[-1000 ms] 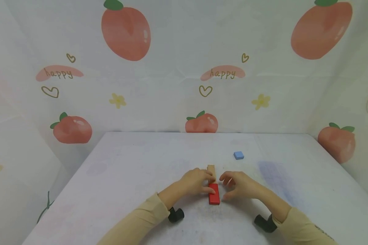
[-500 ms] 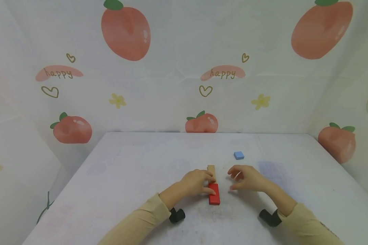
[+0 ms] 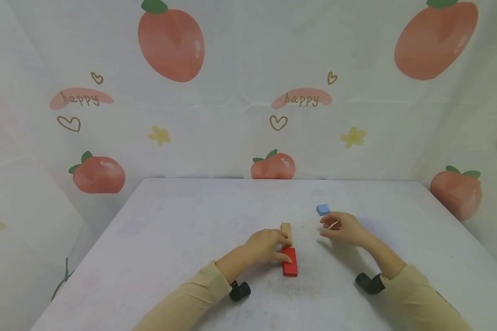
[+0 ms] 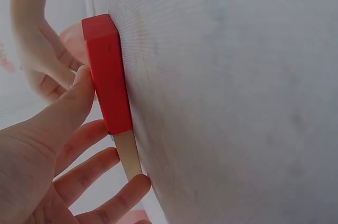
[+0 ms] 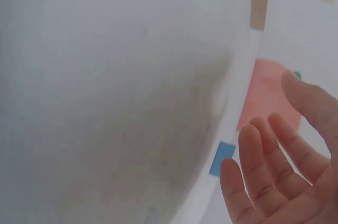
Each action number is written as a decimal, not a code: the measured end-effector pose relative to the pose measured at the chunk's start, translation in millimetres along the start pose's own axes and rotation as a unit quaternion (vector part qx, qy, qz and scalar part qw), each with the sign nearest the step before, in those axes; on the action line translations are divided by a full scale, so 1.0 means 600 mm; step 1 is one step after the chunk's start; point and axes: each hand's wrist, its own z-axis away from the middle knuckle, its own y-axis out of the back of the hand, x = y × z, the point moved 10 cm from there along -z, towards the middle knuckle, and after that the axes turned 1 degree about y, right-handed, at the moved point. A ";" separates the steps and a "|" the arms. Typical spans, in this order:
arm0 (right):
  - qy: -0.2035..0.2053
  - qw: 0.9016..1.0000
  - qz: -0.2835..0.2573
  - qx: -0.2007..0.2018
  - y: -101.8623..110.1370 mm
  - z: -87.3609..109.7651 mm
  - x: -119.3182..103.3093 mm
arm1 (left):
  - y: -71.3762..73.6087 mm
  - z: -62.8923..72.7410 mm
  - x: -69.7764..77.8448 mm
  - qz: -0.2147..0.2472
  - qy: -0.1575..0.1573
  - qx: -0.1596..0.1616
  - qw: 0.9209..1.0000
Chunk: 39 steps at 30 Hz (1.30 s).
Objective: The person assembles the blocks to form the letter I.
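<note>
Since the earlier frames, the right grip (image 3: 344, 228) had travelled toward the far right, away from the red block (image 3: 290, 263) and up to the blue block (image 3: 323, 210), while the left grip (image 3: 265, 247) and all three blocks had kept their places. Its fingers were loosely bent with the thumb apart from them, and it held nothing; it was raised over the surface (image 3: 182, 220), just to the near right of the blue block. Whether a fingertip touched that block could not be told.

On the left, the other grip was relaxed rather than clenched, its fingers spread and reaching rightward. Its thumb rested on the red block and its fingers lay against the plain wooden block (image 3: 286, 228).

Both of those blocks lay flat in a line running from near to far, the red one at the near end and the wooden one beyond it, end to end. Farther back and to the right, the small blue block lay flat by itself.

Beige sleeves (image 3: 186, 299) covered both forearms, and a black device (image 3: 240, 292) showed at the left wrist, with a similar one at the right. Behind the far edge hung a white curtain (image 3: 232, 69) printed with peaches, yellow flowers, hearts and "happy".
</note>
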 end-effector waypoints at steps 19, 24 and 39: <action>-0.124 0.990 -0.024 0.058 0.041 -0.009 0.072 | 0.003 0.000 0.005 -0.006 -0.009 0.004 1.000; -0.156 0.984 -0.038 0.070 0.044 -0.013 0.086 | 0.003 0.000 0.006 -0.008 -0.010 0.001 1.000; -0.220 0.966 -0.124 0.063 0.033 -0.030 0.109 | -0.001 -0.003 0.005 -0.012 -0.005 -0.005 1.000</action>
